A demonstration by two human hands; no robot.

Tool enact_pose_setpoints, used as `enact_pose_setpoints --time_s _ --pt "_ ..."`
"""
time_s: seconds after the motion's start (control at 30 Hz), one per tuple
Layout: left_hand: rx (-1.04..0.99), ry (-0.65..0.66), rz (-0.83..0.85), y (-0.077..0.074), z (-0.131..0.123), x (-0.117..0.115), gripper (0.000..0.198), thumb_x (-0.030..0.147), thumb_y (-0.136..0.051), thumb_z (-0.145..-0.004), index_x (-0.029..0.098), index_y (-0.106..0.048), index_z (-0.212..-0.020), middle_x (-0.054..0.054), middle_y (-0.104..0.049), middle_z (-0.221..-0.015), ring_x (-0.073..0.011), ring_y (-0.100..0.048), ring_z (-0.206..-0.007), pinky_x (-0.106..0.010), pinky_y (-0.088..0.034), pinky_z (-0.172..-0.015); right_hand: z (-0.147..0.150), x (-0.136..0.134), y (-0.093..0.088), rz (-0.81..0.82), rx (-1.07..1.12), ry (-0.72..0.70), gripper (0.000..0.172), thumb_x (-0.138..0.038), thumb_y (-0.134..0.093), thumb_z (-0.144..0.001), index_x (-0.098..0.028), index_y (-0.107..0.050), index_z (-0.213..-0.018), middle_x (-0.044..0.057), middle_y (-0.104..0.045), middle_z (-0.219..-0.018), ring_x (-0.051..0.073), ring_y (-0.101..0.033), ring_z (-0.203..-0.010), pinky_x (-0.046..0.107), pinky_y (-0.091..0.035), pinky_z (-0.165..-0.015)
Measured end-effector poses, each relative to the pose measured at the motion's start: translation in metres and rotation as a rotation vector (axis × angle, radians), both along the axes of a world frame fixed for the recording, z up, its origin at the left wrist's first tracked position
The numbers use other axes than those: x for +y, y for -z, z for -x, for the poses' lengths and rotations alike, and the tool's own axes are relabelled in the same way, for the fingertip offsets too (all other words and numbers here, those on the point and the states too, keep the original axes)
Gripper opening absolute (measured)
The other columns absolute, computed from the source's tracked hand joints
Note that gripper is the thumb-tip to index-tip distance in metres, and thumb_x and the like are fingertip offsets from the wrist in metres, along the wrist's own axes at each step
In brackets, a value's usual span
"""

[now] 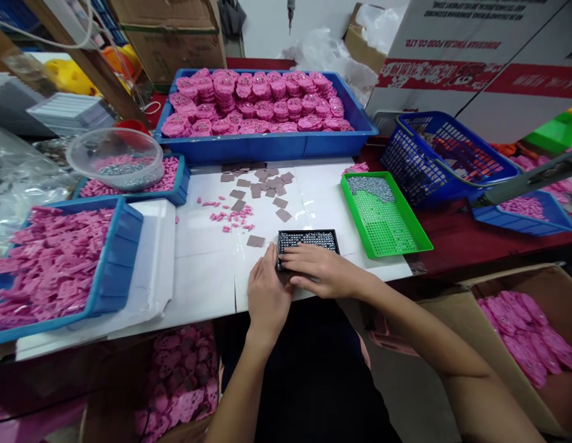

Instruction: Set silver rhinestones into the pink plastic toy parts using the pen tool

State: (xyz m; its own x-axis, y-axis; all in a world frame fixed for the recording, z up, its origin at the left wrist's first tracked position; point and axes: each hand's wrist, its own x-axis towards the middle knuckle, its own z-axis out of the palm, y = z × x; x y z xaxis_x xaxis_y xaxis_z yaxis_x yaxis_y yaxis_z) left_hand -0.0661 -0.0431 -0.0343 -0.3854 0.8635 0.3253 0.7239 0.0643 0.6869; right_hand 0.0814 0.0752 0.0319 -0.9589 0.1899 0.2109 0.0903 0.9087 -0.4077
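Note:
A small black tray (336, 242) filled with small shiny metal pieces lies near the front edge of the white worktop. My left hand (269, 294) grips its left side, with the fingers along the edge and the thumb toward the near corner. Across the near part of the tray lies my right hand (323, 269), fingers stretched out flat over the metal pieces and partly hiding them. Just beyond my left hand is a flat grey-brown square (255, 241). Farther back are small pink pegs (240, 215) and more scattered squares (270, 184).
A green tray (422, 240) with small metal pieces stands to the right. Blue bins of pink parts line the left (124, 258) and back (267, 147). A blue basket (433, 154) is at the right rear. Open cartons (456, 307) with pink parts sit below the table.

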Motion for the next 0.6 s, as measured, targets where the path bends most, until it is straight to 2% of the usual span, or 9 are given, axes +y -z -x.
enact_pose_setpoints --time_s 0.13,0.23,0.37,0.47,0.6 --pt "-0.002 0.009 -0.006 0.001 0.0 0.001 0.084 0.036 -0.072 -0.093 0.018 -0.027 -0.161 -0.017 -0.06 -0.15 -0.0323 -0.061 -0.134 -0.05 -0.049 -0.114 -0.001 0.003 -0.005 -0.129 -0.111 0.033 0.043 -0.045 -0.048 -0.106 -0.02 -0.067 -0.135 0.013 -0.068 -0.138 0.028 -0.056 -0.139 0.059 -0.034 -0.125" --pt "-0.009 -0.02 0.011 0.001 -0.001 0.002 0.086 0.045 -0.072 -0.093 0.019 -0.028 -0.161 -0.018 -0.061 -0.148 -0.0342 -0.06 -0.135 -0.052 -0.049 -0.113 -0.01 0.01 -0.008 -0.16 -0.171 0.074 0.046 -0.049 -0.05 -0.104 -0.022 -0.067 -0.136 0.018 -0.062 -0.141 0.029 -0.055 -0.139 0.062 -0.032 -0.125" --pt "-0.017 -0.031 0.011 0.0 -0.002 0.002 0.085 0.052 -0.069 -0.094 0.019 -0.029 -0.161 -0.018 -0.061 -0.148 -0.0349 -0.059 -0.136 -0.053 -0.048 -0.114 -0.014 0.013 -0.007 -0.097 -0.192 0.112 0.049 -0.047 -0.047 -0.105 -0.021 -0.061 -0.144 0.018 -0.049 -0.159 0.031 -0.042 -0.152 0.064 -0.027 -0.127" --pt "-0.014 0.008 0.015 -0.002 0.0 0.0 0.082 0.052 -0.065 -0.096 0.019 -0.028 -0.161 -0.017 -0.059 -0.151 -0.0345 -0.059 -0.136 -0.052 -0.048 -0.114 -0.005 0.008 -0.005 -0.031 -0.248 0.044 0.056 -0.049 -0.04 -0.107 -0.021 -0.05 -0.155 0.015 -0.04 -0.167 0.029 -0.033 -0.158 0.059 -0.02 -0.131" --pt "-0.008 -0.007 0.022 -0.004 0.0 0.0 0.082 0.049 -0.067 -0.096 0.019 -0.028 -0.161 -0.017 -0.06 -0.15 -0.0337 -0.06 -0.135 -0.051 -0.049 -0.113 -0.006 0.012 -0.009 0.002 -0.297 -0.042 0.059 -0.05 -0.04 -0.107 -0.021 -0.045 -0.158 0.013 -0.038 -0.168 0.028 -0.033 -0.159 0.056 -0.018 -0.133"
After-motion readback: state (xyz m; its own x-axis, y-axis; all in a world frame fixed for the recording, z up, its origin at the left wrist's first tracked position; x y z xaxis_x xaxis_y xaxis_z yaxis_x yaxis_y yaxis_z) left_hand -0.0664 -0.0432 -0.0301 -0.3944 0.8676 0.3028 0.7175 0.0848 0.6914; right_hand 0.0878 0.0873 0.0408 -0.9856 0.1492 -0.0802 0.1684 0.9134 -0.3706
